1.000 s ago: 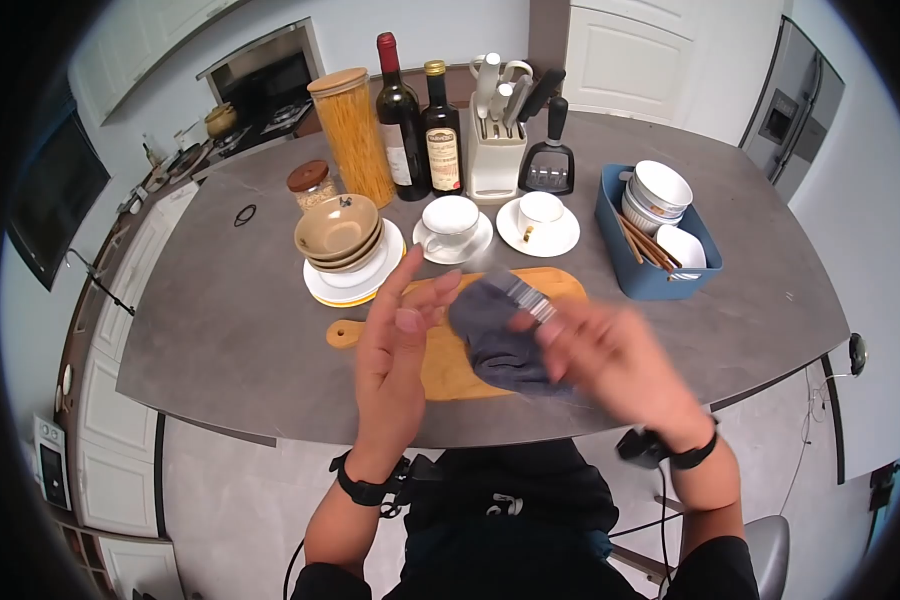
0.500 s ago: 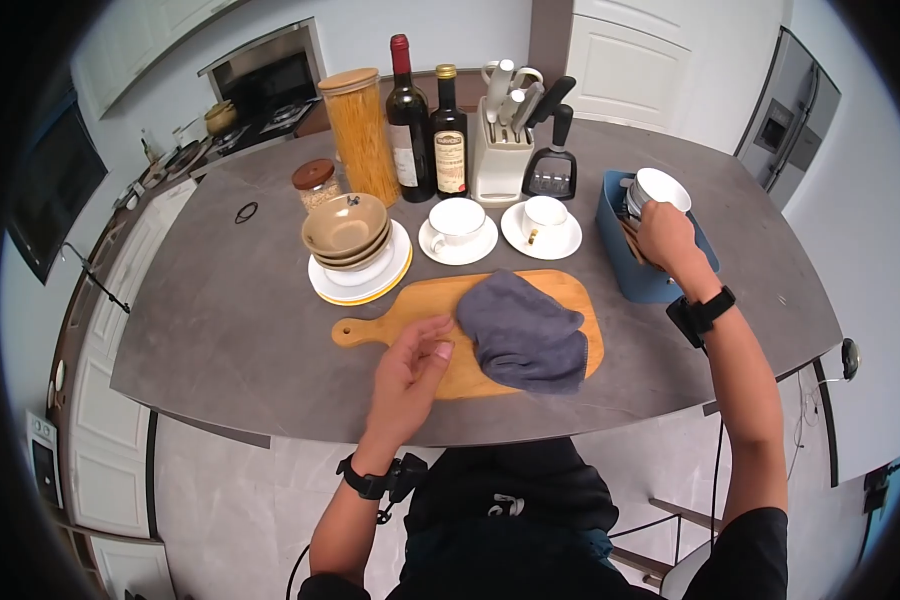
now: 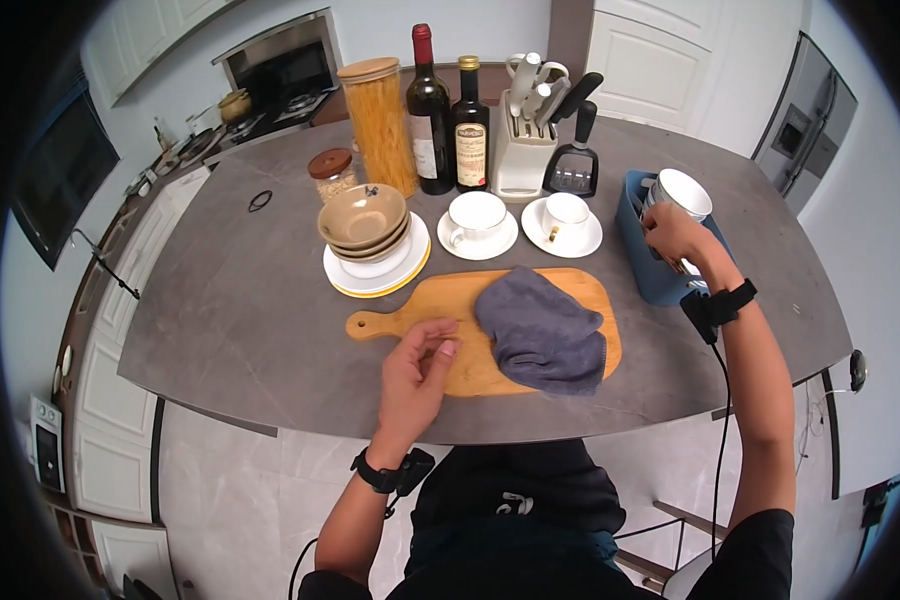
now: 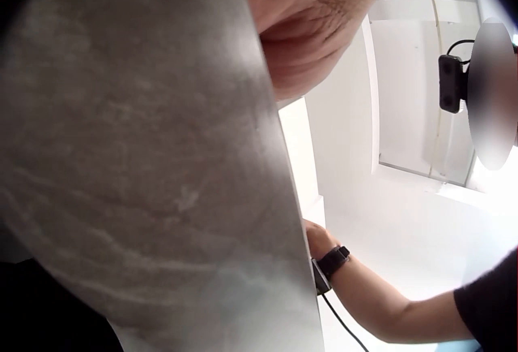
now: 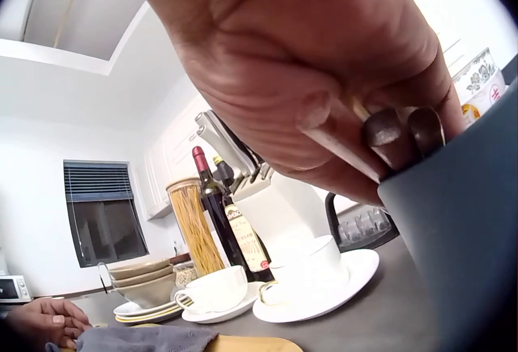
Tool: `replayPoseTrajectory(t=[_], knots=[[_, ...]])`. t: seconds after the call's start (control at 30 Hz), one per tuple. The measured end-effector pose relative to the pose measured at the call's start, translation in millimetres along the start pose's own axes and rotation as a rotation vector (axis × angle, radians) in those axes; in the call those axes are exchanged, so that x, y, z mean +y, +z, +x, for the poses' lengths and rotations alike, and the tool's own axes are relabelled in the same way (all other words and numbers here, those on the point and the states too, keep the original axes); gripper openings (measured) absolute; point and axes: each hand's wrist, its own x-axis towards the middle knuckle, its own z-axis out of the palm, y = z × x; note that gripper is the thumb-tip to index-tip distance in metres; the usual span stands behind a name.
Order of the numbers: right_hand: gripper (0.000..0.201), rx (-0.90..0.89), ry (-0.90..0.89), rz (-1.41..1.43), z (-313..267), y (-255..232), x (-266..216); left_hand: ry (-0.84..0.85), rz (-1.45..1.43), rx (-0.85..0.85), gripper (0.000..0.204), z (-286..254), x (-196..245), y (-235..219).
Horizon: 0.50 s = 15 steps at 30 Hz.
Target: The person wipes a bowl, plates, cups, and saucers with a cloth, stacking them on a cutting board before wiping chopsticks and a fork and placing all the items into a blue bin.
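My right hand [image 3: 678, 235] reaches down into the blue bin [image 3: 660, 287] at the right. Its fingers curl around brown wooden chopsticks [image 5: 390, 135] by the bin's rim; the fingertips are partly hidden. Over the near left part of the wooden cutting board [image 3: 430, 300], my left hand [image 3: 417, 375] is held with relaxed, slightly bent fingers and nothing in it. Just right of it, a crumpled grey cloth [image 3: 540, 330] lies on the board. White bowls [image 3: 683, 192] are stacked in the far end of the bin.
Brown bowls [image 3: 363, 215] sit on white plates [image 3: 420, 262] at the left. Two white cups, one cup [image 3: 477, 215] left of the other cup [image 3: 566, 212], rest on saucers. Behind stand a pasta jar [image 3: 380, 130], a wine bottle [image 3: 430, 130], a sauce bottle [image 3: 470, 140] and a knife block [image 3: 523, 160].
My right hand has gone from above the cloth, where it held a blurred silvery thing, into the bin, then slightly toward its near end. The left hand has lowered toward the board.
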Motion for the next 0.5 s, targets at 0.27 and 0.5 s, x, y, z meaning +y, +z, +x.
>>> replayPoseTrajectory(t=[0.27, 0.5], knots=[[0.040, 0.103, 0.072, 0.306, -51.6, -15.5, -20.2, -0.036, 0.058, -0.039, 0.029, -2.5, 6.2, 0.3], [0.031, 0.628, 0.159, 0.402, -215.0, -3.5, 62.3, -0.059, 0.120, -0.051, 0.030, -6.8, 9.6, 1.4]])
